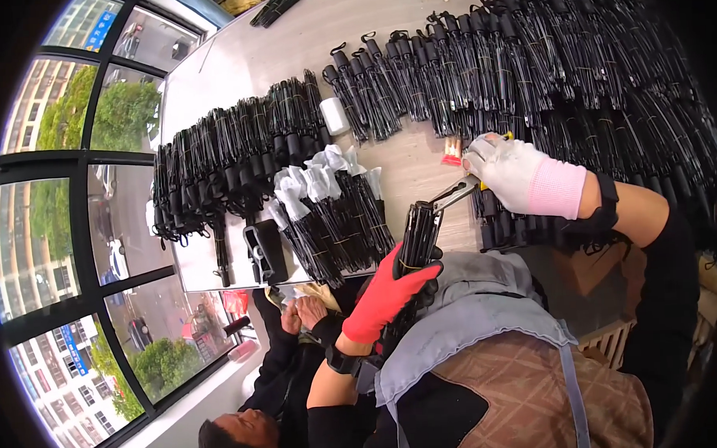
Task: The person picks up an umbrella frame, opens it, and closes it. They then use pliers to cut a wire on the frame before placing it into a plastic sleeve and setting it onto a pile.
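While the left hand (pixel 394 292) wraps its fingers round a folded umbrella (pixel 422 228) at the edge of the tabletop (pixel 419 155), the right hand (pixel 503 171) grips pliers (pixel 457 192) against its end; this one looks unfinished, the laid-out rows (pixel 233 141) I can't judge.

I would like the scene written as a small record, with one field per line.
Left hand: red glove, gripping a folded black umbrella frame
Right hand: whitish glove, pink cuff, holding pliers
Pliers' tip: at the frame's upper end
Table: rows of bundled frames, a white cylinder
Nearby: co-worker's hands by the table edge
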A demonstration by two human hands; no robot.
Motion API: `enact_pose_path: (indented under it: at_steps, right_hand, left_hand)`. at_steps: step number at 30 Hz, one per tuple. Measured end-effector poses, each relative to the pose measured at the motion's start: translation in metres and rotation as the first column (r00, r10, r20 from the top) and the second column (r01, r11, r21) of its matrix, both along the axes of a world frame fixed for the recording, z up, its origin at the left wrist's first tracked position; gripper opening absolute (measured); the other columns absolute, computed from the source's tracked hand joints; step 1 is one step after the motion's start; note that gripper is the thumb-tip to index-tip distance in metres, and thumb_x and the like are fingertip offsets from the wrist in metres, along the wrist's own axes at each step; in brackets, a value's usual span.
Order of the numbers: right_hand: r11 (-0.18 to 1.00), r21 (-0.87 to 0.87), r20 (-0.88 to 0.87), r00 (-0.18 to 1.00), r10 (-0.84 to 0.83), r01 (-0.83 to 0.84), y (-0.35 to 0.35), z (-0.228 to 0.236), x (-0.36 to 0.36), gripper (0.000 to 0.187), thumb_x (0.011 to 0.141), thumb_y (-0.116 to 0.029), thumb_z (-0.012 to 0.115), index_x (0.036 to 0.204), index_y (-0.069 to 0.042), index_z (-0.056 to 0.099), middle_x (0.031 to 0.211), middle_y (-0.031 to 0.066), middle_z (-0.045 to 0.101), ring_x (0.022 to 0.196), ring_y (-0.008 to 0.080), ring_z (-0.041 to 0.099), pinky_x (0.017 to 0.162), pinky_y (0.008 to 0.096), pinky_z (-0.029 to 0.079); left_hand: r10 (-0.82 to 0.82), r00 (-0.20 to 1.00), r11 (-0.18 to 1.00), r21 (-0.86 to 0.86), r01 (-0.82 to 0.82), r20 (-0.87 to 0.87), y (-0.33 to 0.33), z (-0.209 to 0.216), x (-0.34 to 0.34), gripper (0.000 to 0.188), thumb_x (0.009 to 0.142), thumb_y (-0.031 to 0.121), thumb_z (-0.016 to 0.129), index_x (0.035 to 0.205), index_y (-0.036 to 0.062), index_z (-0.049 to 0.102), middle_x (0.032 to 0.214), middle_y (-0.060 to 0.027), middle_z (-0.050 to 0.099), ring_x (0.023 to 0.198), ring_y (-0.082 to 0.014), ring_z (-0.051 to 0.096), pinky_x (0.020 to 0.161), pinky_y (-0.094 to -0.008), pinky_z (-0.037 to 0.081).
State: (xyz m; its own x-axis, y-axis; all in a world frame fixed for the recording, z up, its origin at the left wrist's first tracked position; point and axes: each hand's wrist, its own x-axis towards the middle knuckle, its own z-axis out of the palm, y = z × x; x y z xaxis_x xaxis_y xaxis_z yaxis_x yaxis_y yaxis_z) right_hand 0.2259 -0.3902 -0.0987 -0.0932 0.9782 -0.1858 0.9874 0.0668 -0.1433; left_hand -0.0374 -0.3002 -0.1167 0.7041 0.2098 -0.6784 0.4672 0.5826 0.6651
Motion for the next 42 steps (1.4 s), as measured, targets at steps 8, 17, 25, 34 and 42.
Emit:
enact_pose_path:
  at_steps: [8, 17, 25, 34, 42]
  right_hand:
    - [0.980, 0.000, 0.189, 0.963, 0.194, -0.198, 0.005, 0.032, 0.006, 0.026, 0.074, -0.009, 0.062, 0.099, -0.001, 0.058, 0.096, 0.0109, 0.056, 0.098, 0.0270, 0.058, 0.071, 0.0367, 0.052]
    - [0.960, 0.081, 0.335, 0.915, 0.226, -0.267, 0.022, 0.011, -0.010, 0.021, 0.078, -0.014, 0.062, 0.096, -0.002, 0.060, 0.087, 0.0087, 0.057, 0.082, 0.0250, 0.060, 0.059, 0.0346, 0.051]
    - [0.964, 0.048, 0.387, 0.895, 0.224, -0.262, 0.103, -0.027, 0.006, 0.020, 0.080, -0.016, 0.062, 0.094, -0.002, 0.057, 0.092, 0.0119, 0.060, 0.086, 0.0262, 0.061, 0.071, 0.0404, 0.051]
    - [0.822, -0.498, -0.558, 0.623, -0.548, 0.277, 0.043, -0.042, -0.031, 0.026, 0.086, -0.014, 0.057, 0.102, 0.004, 0.047, 0.086, 0.0201, 0.058, 0.081, 0.0331, 0.060, 0.073, 0.0404, 0.048]
    - [0.898, -0.439, -0.636, 0.699, -0.327, 0.020, 0.003, -0.039, -0.113, 0.043, 0.083, -0.014, 0.056, 0.115, 0.011, 0.043, 0.077, 0.0249, 0.061, 0.072, 0.0411, 0.061, 0.066, 0.0468, 0.048]
  left_hand:
    - [-0.022, 0.999, 0.995, 0.101, 0.018, 0.041, -0.017, -0.006, 0.006, 0.025, 0.086, 0.012, 0.069, 0.109, 0.0050, 0.062, 0.080, 0.0051, 0.060, 0.068, -0.0034, 0.052, 0.059, -0.0197, 0.041]
    - [-0.027, 0.999, 0.964, 0.263, 0.035, -0.035, -0.014, -0.023, -0.006, 0.020, 0.085, 0.012, 0.070, 0.100, 0.0045, 0.060, 0.074, 0.0039, 0.058, 0.064, -0.0043, 0.050, 0.055, -0.0218, 0.039]
    - [0.221, 0.975, 0.970, 0.106, -0.220, 0.003, 0.050, -0.028, 0.021, 0.021, 0.086, 0.017, 0.069, 0.100, 0.0051, 0.060, 0.073, -0.0034, 0.061, 0.058, -0.0126, 0.057, 0.051, -0.0257, 0.043]
    - [0.569, 0.795, 0.822, -0.164, -0.545, 0.212, 0.051, -0.070, -0.003, 0.027, 0.091, 0.019, 0.062, 0.111, 0.0013, 0.058, 0.080, -0.0092, 0.062, 0.061, -0.0195, 0.061, 0.056, -0.0314, 0.050]
    - [0.784, 0.577, 0.615, -0.410, -0.673, 0.229, 0.041, -0.090, -0.011, 0.021, 0.090, 0.006, 0.062, 0.109, 0.0010, 0.055, 0.084, -0.0096, 0.062, 0.070, -0.0203, 0.063, 0.066, -0.0337, 0.055]
